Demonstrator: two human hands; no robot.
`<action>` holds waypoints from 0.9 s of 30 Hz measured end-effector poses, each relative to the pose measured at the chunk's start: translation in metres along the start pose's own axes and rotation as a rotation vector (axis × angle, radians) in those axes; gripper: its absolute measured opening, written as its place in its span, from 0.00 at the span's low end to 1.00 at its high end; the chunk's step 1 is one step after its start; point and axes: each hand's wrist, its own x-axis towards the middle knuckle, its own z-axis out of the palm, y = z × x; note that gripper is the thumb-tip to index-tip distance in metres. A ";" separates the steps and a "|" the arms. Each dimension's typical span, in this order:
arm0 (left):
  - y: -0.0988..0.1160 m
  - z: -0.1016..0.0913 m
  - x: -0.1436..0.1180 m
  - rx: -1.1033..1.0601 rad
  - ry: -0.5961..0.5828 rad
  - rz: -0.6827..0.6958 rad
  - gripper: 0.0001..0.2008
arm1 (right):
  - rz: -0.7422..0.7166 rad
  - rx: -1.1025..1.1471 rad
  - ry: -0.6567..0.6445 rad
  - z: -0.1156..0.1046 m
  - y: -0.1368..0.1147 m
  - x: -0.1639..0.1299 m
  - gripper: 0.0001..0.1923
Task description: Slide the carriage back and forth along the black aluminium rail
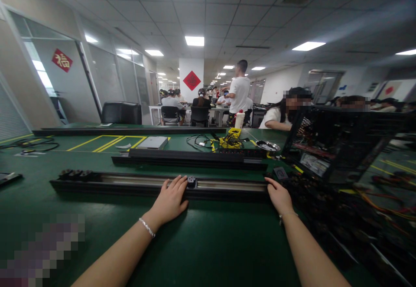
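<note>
A long black channel-shaped track [227, 186] with pale strips inside lies across the green table before me. My left hand [172, 198] rests over its near wall, fingers stretched out and thumb apart. Close to those fingertips sits a small black block [191, 181] in the channel. At the track's right end, my right hand [279, 196] is closed around the edge, its index finger reaching over the top. Several small black blocks [76, 174] sit in the track's left end. Behind it lies a second dark track [188, 158].
Farther back are a third long rail [130, 131], a grey flat box [152, 142], a yellow basket [231, 135] with cables and a metal bowl [268, 145]. An open computer case [331, 144] stands right, beside piled dark parts [331, 217]. A person [276, 115] sits across.
</note>
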 end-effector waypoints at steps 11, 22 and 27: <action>0.001 -0.002 0.001 -0.003 -0.034 -0.011 0.30 | -0.004 -0.003 -0.002 -0.001 0.000 0.000 0.25; 0.002 -0.002 0.003 0.005 -0.044 -0.021 0.29 | 0.003 -0.027 -0.008 -0.001 -0.002 -0.002 0.26; 0.004 -0.003 0.004 -0.009 -0.065 -0.036 0.30 | 0.021 -0.013 -0.006 -0.001 -0.003 -0.002 0.25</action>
